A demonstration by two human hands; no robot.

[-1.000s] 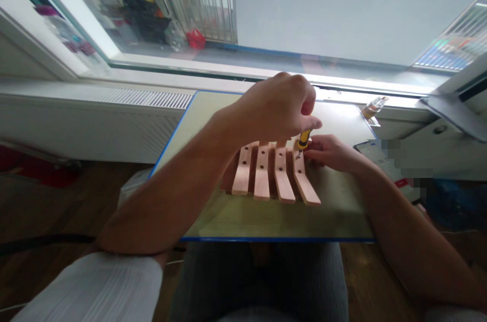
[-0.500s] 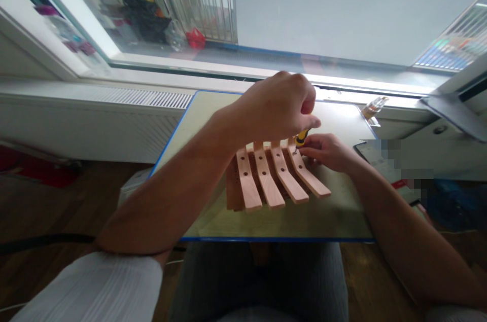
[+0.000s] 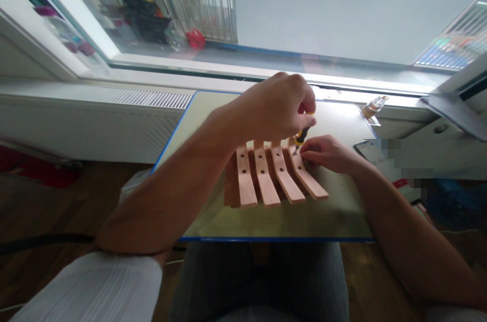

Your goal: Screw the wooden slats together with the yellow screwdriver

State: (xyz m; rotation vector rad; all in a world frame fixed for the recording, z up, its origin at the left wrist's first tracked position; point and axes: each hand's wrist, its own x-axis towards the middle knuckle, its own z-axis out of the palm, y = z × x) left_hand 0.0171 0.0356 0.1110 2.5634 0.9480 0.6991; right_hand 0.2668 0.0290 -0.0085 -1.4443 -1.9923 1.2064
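Observation:
My left hand (image 3: 285, 104) is closed around a yellow-and-black screwdriver (image 3: 302, 137), held tilted with its tip down. The tip meets a small screw (image 3: 294, 152) at the upper hole of the rightmost wooden slat (image 3: 307, 177). Several pale, bent slats like it, each with two dark holes, lie side by side over a brown perforated board (image 3: 232, 185). Their far ends are partly hidden behind my left hand and forearm. My right hand (image 3: 325, 152) has its fingers drawn together at the right edge of that slat, beside the screwdriver tip; what they pinch is hidden.
The work lies on a small pale table (image 3: 213, 223) with a blue edge. A radiator (image 3: 95, 124) and a window stand behind it. A clear packet (image 3: 375, 107) sits at the table's far right corner. A phone-like dark-edged object (image 3: 367, 149) is at the right.
The slats and board have shifted slightly left and away from me. My left hand has turned a little on the screwdriver, showing more of its handle. My right hand stays by the slat.

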